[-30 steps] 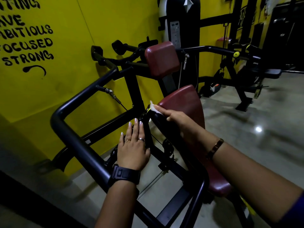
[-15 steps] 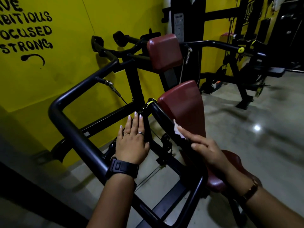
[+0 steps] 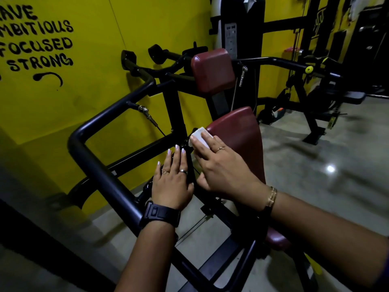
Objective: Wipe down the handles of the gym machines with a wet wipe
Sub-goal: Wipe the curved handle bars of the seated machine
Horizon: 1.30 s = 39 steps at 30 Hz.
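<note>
The setting is a gym room with a yellow wall carrying black painted lettering (image 3: 63,39) and a polished grey floor (image 3: 315,165). In the foreground stands a black tubular steel gym machine with a long maroon padded rest (image 3: 237,140) and a smaller maroon pad (image 3: 212,70) above it.

**Hand state**
- The right hand (image 3: 223,167) lies with fingers extended. It presses a folded white wet wipe (image 3: 200,137) flat against the upper end of the black inner handle bar (image 3: 235,216), just beside the top edge of the long maroon rest.
- The wipe protrudes past the fingertips; the rest of it is hidden under them.
- The left hand (image 3: 171,182), wearing a black wristwatch (image 3: 160,213), rests flat and relaxed on the frame beside the right hand. It grips nothing and appears to serve as a brace.

**Progress**
- Wiping is under way on this one bar, with the wipe at the bar's upper end.
- No visible moisture or streaking indicates which lengths are done; this cannot be determined.
- The large bent black outer bar (image 3: 99,165) and the two far black grips with round end caps (image 3: 155,52) are well apart from the wipe and probably need attention.
- Further machines (image 3: 311,98) stand in the background, so most of the task is judged outstanding.
</note>
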Available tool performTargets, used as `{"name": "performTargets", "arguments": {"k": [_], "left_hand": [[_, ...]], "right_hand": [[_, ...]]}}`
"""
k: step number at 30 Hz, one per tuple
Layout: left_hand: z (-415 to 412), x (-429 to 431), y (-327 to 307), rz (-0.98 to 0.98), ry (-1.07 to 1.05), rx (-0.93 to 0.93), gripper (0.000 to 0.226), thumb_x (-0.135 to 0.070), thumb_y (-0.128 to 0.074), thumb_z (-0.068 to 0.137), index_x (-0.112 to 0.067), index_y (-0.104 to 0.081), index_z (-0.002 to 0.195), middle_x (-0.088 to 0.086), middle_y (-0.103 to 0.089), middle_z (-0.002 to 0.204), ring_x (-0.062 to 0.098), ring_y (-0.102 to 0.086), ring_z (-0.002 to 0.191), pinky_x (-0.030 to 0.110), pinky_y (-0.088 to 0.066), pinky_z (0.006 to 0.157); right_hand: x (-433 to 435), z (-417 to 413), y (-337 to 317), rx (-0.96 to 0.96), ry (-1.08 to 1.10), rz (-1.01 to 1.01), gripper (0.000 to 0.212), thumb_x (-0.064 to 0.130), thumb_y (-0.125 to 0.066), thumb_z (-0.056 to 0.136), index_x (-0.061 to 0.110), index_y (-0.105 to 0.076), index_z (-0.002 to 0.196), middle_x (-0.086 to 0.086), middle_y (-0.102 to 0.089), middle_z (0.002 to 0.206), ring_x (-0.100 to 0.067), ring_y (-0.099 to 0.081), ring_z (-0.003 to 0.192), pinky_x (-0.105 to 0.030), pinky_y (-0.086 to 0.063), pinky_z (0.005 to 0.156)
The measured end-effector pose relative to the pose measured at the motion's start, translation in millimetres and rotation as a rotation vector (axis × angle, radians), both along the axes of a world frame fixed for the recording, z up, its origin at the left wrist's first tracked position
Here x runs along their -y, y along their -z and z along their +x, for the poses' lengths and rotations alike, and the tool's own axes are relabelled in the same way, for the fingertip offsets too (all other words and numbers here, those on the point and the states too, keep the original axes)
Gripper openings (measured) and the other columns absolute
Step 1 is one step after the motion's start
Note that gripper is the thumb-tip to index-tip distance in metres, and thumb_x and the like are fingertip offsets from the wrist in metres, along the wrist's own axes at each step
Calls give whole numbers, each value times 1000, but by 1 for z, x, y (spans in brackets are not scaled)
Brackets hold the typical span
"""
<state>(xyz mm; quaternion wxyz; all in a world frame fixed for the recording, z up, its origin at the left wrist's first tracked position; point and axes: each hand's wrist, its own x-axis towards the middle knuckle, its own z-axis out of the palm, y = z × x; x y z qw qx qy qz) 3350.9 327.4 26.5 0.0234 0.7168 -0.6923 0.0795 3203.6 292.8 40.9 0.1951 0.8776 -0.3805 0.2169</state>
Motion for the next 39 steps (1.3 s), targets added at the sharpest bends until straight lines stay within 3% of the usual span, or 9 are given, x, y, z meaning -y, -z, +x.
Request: {"name": "performTargets", "arguments": {"k": [3, 7, 11, 14, 17, 20, 28, 32, 39], "left_hand": [[1, 0, -1, 5, 0, -5, 82, -45, -36, 100, -18, 22, 151, 3, 29, 158, 19, 24, 146, 40, 4, 121], [1, 0, -2, 13, -1, -4, 83, -44, -37, 100, -18, 23, 150, 3, 30, 157, 19, 25, 146, 40, 5, 120], [1, -1, -2, 4, 2, -4, 85, -44, -39, 100, -18, 24, 150, 2, 31, 157, 19, 24, 146, 40, 5, 120], [0, -2, -2, -1, 8, -1, 84, -44, -39, 100, -19, 23, 150, 2, 31, 157, 19, 24, 146, 40, 4, 120], [1, -1, -1, -8, 10, 10, 85, -44, -40, 99, -19, 23, 151, 2, 31, 157, 20, 23, 147, 40, 3, 121], [1, -1, -1, -11, 11, 20, 85, -45, -39, 99, -18, 23, 151, 2, 32, 157, 20, 24, 146, 41, 3, 120], [0, -1, 0, -20, 10, 22, 85, -46, -39, 99, -17, 22, 151, 3, 30, 158, 21, 23, 147, 41, 3, 120], [-1, -1, 0, -16, 3, 5, 84, -45, -39, 99, -18, 21, 152, 2, 29, 158, 20, 23, 147, 41, 3, 121], [2, -1, -2, 2, 9, -26, 81, -43, -38, 100, -19, 20, 152, 1, 29, 158, 18, 23, 147, 40, 4, 121]], "right_hand": [[6, 13, -4, -157, 64, -24, 46, 39, -47, 74, 11, -77, 95, -11, -51, 142, -33, -38, 138, -43, -22, 115], [4, 17, 0, -283, 185, -95, 48, 47, -58, 80, 13, -73, 110, -10, -57, 135, -32, -30, 142, -44, -3, 115], [-5, 9, 9, -257, 93, -117, 30, 41, -68, 77, 13, -78, 78, -8, -72, 91, -33, -35, 139, -45, -15, 114], [-12, -3, 25, -181, 1, -134, 29, 33, -60, 79, 14, -75, 64, -9, -71, 81, -32, -43, 135, -47, -20, 112], [-26, -18, 40, -118, -15, -156, 43, 31, -39, 85, 12, -77, 77, -7, -70, 93, -29, -35, 140, -47, -13, 115], [-43, -33, 44, -59, 26, -127, 47, 29, -37, 84, 7, -75, 100, -7, -61, 130, -27, -25, 143, -45, -16, 115], [-45, -31, 37, 129, 102, -69, 58, 36, -40, 85, 10, -55, 135, -8, -44, 148, -37, -47, 130, -48, -44, 102], [-24, -10, 20, 145, 123, -97, 51, 34, -40, 85, 10, -67, 120, -8, -55, 138, -38, -57, 118, -47, -49, 95], [7, 23, 5, -15, 138, -103, 35, 29, -79, 67, 8, -77, 94, -12, -58, 134, -47, -51, 122, -50, -46, 97]]}}
